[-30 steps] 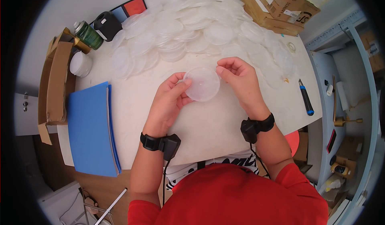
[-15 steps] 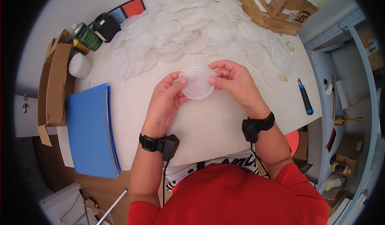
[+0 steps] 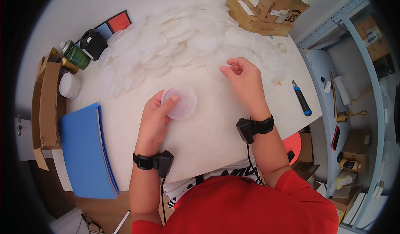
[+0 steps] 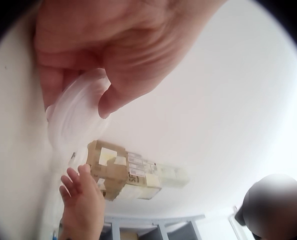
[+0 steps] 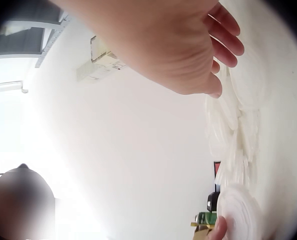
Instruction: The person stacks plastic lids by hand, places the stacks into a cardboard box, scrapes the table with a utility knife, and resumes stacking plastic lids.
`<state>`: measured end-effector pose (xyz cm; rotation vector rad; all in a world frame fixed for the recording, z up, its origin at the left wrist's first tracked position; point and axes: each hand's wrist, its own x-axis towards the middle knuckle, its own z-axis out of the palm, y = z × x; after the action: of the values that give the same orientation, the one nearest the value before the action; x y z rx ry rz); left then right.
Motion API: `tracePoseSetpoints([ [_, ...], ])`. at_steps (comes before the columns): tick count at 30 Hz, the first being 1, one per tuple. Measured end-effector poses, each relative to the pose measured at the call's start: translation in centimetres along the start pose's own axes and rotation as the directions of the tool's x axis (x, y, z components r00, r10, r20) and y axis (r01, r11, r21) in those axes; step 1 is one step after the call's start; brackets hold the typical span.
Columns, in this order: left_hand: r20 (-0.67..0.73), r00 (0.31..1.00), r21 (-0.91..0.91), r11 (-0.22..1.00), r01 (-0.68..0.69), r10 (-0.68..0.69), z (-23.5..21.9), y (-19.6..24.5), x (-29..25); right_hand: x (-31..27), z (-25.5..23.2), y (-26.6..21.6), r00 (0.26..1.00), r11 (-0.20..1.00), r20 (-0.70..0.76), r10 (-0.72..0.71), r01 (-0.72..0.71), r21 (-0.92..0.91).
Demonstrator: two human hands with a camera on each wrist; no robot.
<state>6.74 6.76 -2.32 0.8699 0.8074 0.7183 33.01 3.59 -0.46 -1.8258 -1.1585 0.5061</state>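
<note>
My left hand (image 3: 153,115) pinches a round, translucent plastic lid (image 3: 182,104) at its left edge, thumb across the face and fingers beneath. The left wrist view shows this lid (image 4: 71,120) tilted, with a raised rim. Farther forward, my right hand (image 3: 248,84) hovers with loosely bent fingers and nothing between them. Its fingertips come close to another round lid (image 3: 214,68) at the front of a broad heap of similar lids (image 3: 179,33). Seen from the right wrist, the fingers (image 5: 226,42) are spread apart from the thumb.
A blue folder (image 3: 83,150) lies at the left, near an open cardboard box (image 3: 49,104), a white tub (image 3: 70,86), a green can (image 3: 76,55) and a black bottle (image 3: 92,44). Cardboard cartons (image 3: 266,8) stand behind; a utility knife (image 3: 302,98) lies right.
Half a second ago both hands held the lid. My right hand has since let go and moved forward towards the heap, while the left keeps the lid nearer the body. The head view has shifted.
</note>
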Motion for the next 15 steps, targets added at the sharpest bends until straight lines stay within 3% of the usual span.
tracePoseSetpoints([
  [3,-0.041,0.999,-0.076,0.997,-0.006,0.003,-0.04,0.01,0.06,0.66,-0.90,1.02,0.999,0.988,-0.047,-0.028,0.020,-0.156],
  [6,-0.051,0.999,-0.135,0.991,-0.002,-0.005,-0.05,0.05,0.26,0.78,-0.95,1.32,1.000,0.966,-0.006,-0.007,0.005,-0.260],
  [15,-0.080,0.997,-0.237,0.972,-0.008,-0.012,-0.01,0.33,0.24,0.28,-0.72,0.48,0.997,0.956,0.057,0.054,-0.035,-0.292],
])
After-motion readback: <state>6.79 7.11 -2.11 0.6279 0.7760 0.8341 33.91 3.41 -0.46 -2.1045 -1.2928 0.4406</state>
